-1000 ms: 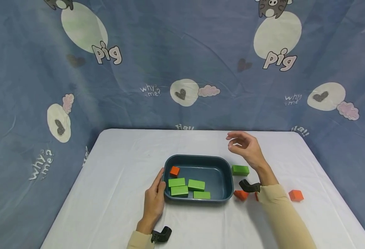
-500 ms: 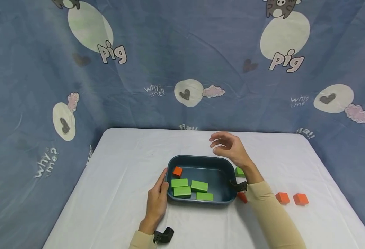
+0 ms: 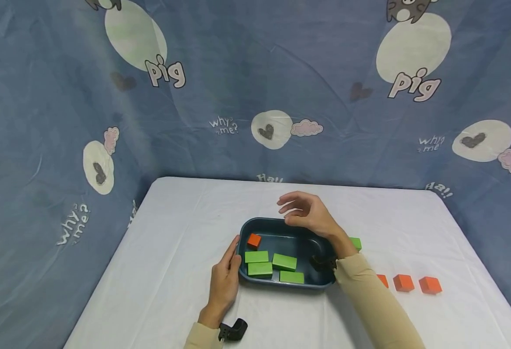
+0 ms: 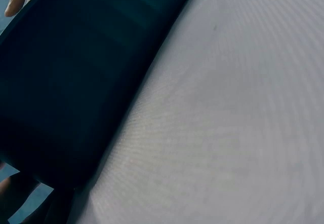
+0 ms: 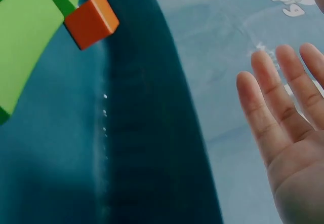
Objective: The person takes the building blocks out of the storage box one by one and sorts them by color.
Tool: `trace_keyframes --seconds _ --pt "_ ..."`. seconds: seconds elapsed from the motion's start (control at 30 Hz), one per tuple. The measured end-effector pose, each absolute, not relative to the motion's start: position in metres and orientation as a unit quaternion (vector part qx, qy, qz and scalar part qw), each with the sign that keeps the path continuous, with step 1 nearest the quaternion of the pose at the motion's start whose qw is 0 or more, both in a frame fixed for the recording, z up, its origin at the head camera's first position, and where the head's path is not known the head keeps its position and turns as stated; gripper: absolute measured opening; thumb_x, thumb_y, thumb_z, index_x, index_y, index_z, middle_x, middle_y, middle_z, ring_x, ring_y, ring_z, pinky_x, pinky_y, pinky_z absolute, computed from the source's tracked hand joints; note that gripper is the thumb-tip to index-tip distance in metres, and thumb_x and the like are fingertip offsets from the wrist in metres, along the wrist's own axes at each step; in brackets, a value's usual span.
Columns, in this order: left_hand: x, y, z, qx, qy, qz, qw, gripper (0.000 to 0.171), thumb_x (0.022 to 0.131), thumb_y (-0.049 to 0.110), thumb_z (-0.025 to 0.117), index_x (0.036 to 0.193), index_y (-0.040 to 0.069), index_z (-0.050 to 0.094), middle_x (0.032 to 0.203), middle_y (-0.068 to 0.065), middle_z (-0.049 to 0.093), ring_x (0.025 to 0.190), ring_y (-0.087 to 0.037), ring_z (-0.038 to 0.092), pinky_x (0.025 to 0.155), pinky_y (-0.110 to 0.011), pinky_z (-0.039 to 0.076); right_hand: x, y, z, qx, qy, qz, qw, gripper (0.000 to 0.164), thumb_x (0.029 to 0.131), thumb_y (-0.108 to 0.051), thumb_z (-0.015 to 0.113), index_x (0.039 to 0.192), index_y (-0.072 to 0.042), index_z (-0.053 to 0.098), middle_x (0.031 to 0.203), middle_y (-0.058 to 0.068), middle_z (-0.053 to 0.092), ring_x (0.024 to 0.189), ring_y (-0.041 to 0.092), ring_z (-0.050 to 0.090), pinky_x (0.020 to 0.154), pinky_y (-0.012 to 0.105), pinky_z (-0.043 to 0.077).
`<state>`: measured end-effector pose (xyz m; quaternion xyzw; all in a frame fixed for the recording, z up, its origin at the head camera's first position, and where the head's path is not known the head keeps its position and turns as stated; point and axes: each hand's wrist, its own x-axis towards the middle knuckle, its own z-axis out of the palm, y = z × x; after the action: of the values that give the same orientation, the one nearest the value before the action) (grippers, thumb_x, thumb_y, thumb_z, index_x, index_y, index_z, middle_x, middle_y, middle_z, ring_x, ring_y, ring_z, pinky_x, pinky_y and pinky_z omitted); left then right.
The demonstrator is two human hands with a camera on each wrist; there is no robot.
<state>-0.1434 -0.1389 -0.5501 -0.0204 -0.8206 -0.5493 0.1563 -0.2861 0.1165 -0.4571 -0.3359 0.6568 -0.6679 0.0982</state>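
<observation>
In the head view my left hand [image 3: 224, 286] rests against the left end of a dark blue tray [image 3: 286, 242], its fingers lying straight along the wall. My right hand [image 3: 310, 213] hovers over the tray's back right rim, palm down, fingers loosely bent and nothing between them. The right wrist view has the same hand [image 5: 298, 133] with fingers spread beside the tray wall. Inside the tray lie an orange block [image 3: 254, 241] at the back left and several green blocks [image 3: 284, 262] towards the front.
Right of the tray, a green block [image 3: 356, 243] shows partly behind the right forearm. Three orange blocks [image 3: 404, 283] line up on the white tablecloth [image 3: 185, 218], one half covered by the sleeve. A blue printed curtain [image 3: 194, 155] hangs behind the table.
My right hand has moved left from beyond the tray's right end to over its back rim, fingers still loosely bent. The left hand stays on the tray; the blocks inside keep their places.
</observation>
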Motion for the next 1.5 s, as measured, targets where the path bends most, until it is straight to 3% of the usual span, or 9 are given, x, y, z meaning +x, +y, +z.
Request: trace_keyframes --seconds 0.17,0.27,0.5,0.6,0.73,0.87,1.23,1.33,1.5 --pt "-0.145 -0.136 -0.548 -0.026 -0.819 -0.552 0.154 0.045 0.109 0.018 0.049 0.154 0.018 0.049 0.097 -0.01 0.069 0.094 -0.015 0.058 0.085 -0.024 0.042 -0.288 0.11 -0.462 -0.343 0.66 -0.658 0.118 0.049 0.084 0.01 0.075 0.13 0.01 0.059 0.123 0.023 0.065 0.109 0.057 0.059 0.091 0.045 0.057" --pt "-0.146 -0.134 -0.547 -0.034 -0.82 -0.55 0.153 0.045 0.109 0.019 0.049 0.154 0.017 0.048 0.125 -0.011 0.069 0.099 -0.015 0.058 0.088 -0.025 0.044 -0.29 0.107 -0.463 -0.349 0.666 -0.645 0.135 0.048 0.085 0.01 0.074 0.131 0.009 0.06 0.126 0.025 0.064 0.111 0.055 0.059 0.093 0.047 0.055" --pt "-0.149 -0.133 -0.547 -0.038 -0.82 -0.549 0.158 0.044 0.109 0.02 0.049 0.153 0.018 0.049 0.082 -0.003 0.061 0.089 -0.013 0.058 0.084 -0.026 0.043 -0.293 0.098 -0.462 -0.369 0.662 -0.627 0.18 0.051 0.086 0.005 0.077 0.134 0.009 0.059 0.133 0.033 0.057 0.116 0.049 0.06 0.098 0.055 0.05" --pt "-0.149 -0.133 -0.546 -0.043 -0.817 -0.552 0.158 0.044 0.109 0.02 0.049 0.153 0.017 0.049 0.081 -0.003 0.06 0.089 -0.014 0.058 0.084 -0.026 0.044 -0.294 0.094 -0.463 -0.376 0.659 -0.622 0.192 0.051 0.086 0.006 0.076 0.134 0.01 0.059 0.132 0.032 0.058 0.116 0.049 0.059 0.098 0.055 0.051" --pt "-0.148 -0.132 -0.546 -0.042 -0.818 -0.553 0.151 0.045 0.109 0.02 0.049 0.154 0.018 0.049 0.11 -0.009 0.072 0.099 -0.013 0.06 0.092 -0.026 0.046 -0.295 0.088 -0.471 -0.395 0.657 -0.605 0.217 0.051 0.085 0.009 0.076 0.133 0.011 0.058 0.133 0.029 0.059 0.116 0.05 0.059 0.1 0.053 0.05" --pt "-0.146 -0.132 -0.548 -0.045 -0.818 -0.557 0.136 0.045 0.109 0.019 0.049 0.154 0.016 0.048 0.146 -0.007 0.056 0.125 -0.013 0.057 0.105 -0.034 0.045 -0.294 0.084 -0.481 -0.412 0.66 -0.579 0.245 0.052 0.085 0.009 0.076 0.134 0.011 0.057 0.133 0.029 0.059 0.12 0.047 0.058 0.105 0.051 0.047" --pt "-0.145 -0.135 -0.549 -0.036 -0.824 -0.549 0.138 0.045 0.109 0.021 0.048 0.154 0.015 0.048 0.141 -0.007 0.06 0.126 -0.014 0.056 0.106 -0.043 0.046 -0.295 0.077 -0.488 -0.421 0.69 -0.513 0.289 0.057 0.091 0.0 0.074 0.142 0.007 0.053 0.144 0.021 0.056 0.136 0.032 0.051 0.112 0.041 0.041" --pt "-0.145 -0.137 -0.548 -0.028 -0.825 -0.547 0.138 0.045 0.109 0.021 0.048 0.154 0.018 0.048 0.121 -0.007 0.07 0.11 -0.013 0.061 0.099 -0.035 0.048 -0.295 0.071 -0.49 -0.422 0.702 -0.494 0.291 0.052 0.095 0.0 0.069 0.144 0.005 0.052 0.145 0.018 0.055 0.136 0.029 0.052 0.111 0.04 0.042" --pt "-0.144 -0.14 -0.548 -0.017 -0.829 -0.539 0.146 0.045 0.109 0.022 0.049 0.154 0.017 0.049 0.129 -0.006 0.068 0.102 -0.014 0.059 0.094 -0.028 0.046 -0.294 0.061 -0.492 -0.431 0.721 -0.457 0.293 0.045 0.1 0.001 0.06 0.144 0.002 0.054 0.143 0.015 0.057 0.132 0.026 0.055 0.107 0.034 0.046"
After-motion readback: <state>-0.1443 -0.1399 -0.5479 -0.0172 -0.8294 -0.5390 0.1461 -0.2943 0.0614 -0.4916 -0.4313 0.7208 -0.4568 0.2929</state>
